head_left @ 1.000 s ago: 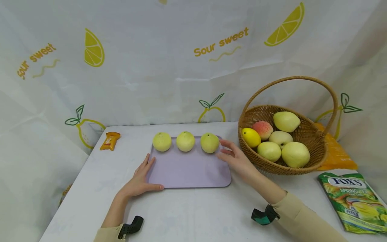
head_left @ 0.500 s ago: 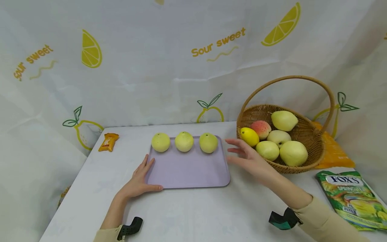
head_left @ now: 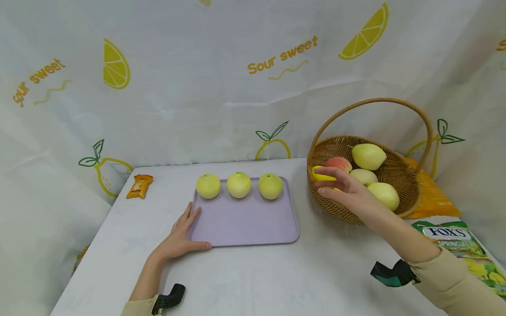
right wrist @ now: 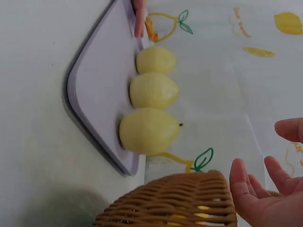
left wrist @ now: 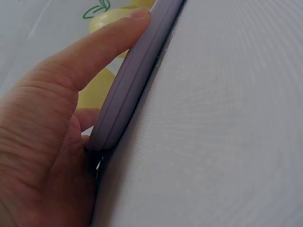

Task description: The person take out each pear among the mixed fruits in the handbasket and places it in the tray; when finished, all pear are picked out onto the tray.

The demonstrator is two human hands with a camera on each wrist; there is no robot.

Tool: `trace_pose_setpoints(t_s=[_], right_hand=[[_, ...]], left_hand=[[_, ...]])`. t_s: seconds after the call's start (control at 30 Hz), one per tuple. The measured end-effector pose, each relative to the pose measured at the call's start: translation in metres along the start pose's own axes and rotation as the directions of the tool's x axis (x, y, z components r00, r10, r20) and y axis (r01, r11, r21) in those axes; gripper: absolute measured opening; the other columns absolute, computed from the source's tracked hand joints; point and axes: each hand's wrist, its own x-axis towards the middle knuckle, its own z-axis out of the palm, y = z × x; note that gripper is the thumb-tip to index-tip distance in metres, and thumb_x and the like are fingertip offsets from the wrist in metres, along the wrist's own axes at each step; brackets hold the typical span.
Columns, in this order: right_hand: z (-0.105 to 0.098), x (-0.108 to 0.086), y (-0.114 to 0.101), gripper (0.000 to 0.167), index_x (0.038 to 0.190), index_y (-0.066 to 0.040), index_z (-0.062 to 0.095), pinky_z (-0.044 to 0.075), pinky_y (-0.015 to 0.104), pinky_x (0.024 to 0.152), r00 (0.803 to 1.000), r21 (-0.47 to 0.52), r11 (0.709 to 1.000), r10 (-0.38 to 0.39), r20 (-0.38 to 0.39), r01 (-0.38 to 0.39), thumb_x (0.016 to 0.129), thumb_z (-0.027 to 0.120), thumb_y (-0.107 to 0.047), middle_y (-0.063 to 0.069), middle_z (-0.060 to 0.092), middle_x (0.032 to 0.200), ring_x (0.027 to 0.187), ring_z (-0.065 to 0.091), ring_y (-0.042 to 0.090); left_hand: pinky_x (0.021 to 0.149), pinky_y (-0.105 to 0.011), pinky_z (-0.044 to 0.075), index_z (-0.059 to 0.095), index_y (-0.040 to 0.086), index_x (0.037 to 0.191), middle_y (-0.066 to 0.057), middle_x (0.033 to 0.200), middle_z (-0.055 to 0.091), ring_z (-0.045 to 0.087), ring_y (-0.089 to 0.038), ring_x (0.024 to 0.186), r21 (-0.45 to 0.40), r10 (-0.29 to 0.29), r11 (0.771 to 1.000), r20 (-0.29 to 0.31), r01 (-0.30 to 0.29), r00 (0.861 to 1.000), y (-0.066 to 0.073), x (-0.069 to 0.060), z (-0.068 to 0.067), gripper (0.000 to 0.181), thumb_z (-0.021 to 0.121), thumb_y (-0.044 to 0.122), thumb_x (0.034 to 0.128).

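Note:
A lilac tray [head_left: 245, 224] lies on the white table, with three pale yellow-green pears [head_left: 239, 184] in a row along its far side. My left hand [head_left: 175, 237] rests at the tray's near left corner, thumb along the front rim and fingers spread at the left side. In the left wrist view the thumb [left wrist: 109, 40] lies straight against the tray's edge. My right hand [head_left: 352, 191], holding nothing, hovers over the left part of a wicker basket [head_left: 336, 210]. Below and beside its fingers are a lemon [head_left: 319, 174] and a peach [head_left: 338, 164], the lemon partly covered.
More pale fruit [head_left: 369, 156] lies in the basket, whose tall handle [head_left: 379, 100] arches above it. An orange packet [head_left: 435, 197] sits behind the basket, and a green FOX'S bag [head_left: 448, 235] lies partly under the right forearm. A small orange wrapper [head_left: 140, 186] is at far left.
My right hand has left the rightmost pear's side and moved right, over the basket. The left hand stays at the tray corner, and the pears stay in place. The head view has shifted slightly.

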Motion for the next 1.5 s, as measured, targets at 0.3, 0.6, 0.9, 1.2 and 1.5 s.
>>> trace_pose_setpoints(t_s=[0.3,0.6,0.9,1.2,1.5], right_hand=[[-0.041,0.009,0.002,0.054,0.146,-0.009,0.036,0.043,0.040,0.099,1.000,-0.195,0.981,0.022,0.000,-0.022,0.101,0.055,-0.032,0.014,0.038,0.147,0.128,0.043,0.031],[-0.079,0.032,0.000,0.056,0.147,-0.004,0.034,0.037,0.059,0.099,0.999,-0.383,0.923,0.042,-0.022,-0.048,0.101,0.054,-0.029,0.021,0.034,0.148,0.132,0.036,0.042],[-0.103,0.050,0.007,0.059,0.145,-0.001,0.036,0.034,0.067,0.096,0.999,-0.570,0.821,0.015,-0.038,-0.034,0.099,0.059,-0.031,0.027,0.034,0.148,0.130,0.034,0.049],[-0.121,0.055,0.007,0.056,0.139,0.006,0.043,0.037,0.066,0.091,1.000,-0.679,0.734,0.003,-0.026,-0.020,0.096,0.061,-0.026,0.032,0.041,0.140,0.122,0.038,0.052],[-0.134,0.067,0.009,0.061,0.136,0.015,0.039,0.034,0.068,0.093,0.999,-0.784,0.619,0.022,-0.039,-0.044,0.093,0.066,-0.019,0.042,0.039,0.133,0.119,0.037,0.058]], left_hand=[[0.105,-0.073,0.007,0.019,0.009,0.157,-0.011,0.163,-0.010,-0.005,-0.049,0.143,-0.006,-0.002,1.000,0.005,0.002,1.000,0.002,-0.001,-0.002,0.113,0.083,0.049,0.0717],[0.105,-0.074,0.008,0.019,0.010,0.157,-0.011,0.163,-0.009,-0.004,-0.049,0.143,0.000,0.007,1.000,0.000,-0.007,1.000,0.000,0.000,-0.002,0.113,0.082,0.050,0.0719],[0.106,-0.072,0.008,0.018,0.012,0.157,-0.010,0.163,-0.008,-0.005,-0.046,0.145,-0.012,0.009,1.000,0.001,-0.009,1.000,0.000,0.001,0.000,0.113,0.082,0.050,0.0717],[0.106,-0.073,0.009,0.019,0.011,0.157,-0.012,0.163,-0.008,-0.003,-0.046,0.145,-0.007,0.012,1.000,-0.002,-0.012,1.000,0.002,0.001,-0.002,0.114,0.083,0.049,0.0707],[0.105,-0.073,0.009,0.018,0.012,0.157,-0.010,0.163,-0.008,-0.004,-0.046,0.145,-0.013,0.005,1.000,-0.002,-0.005,1.000,-0.001,0.000,-0.001,0.114,0.083,0.049,0.0712]])
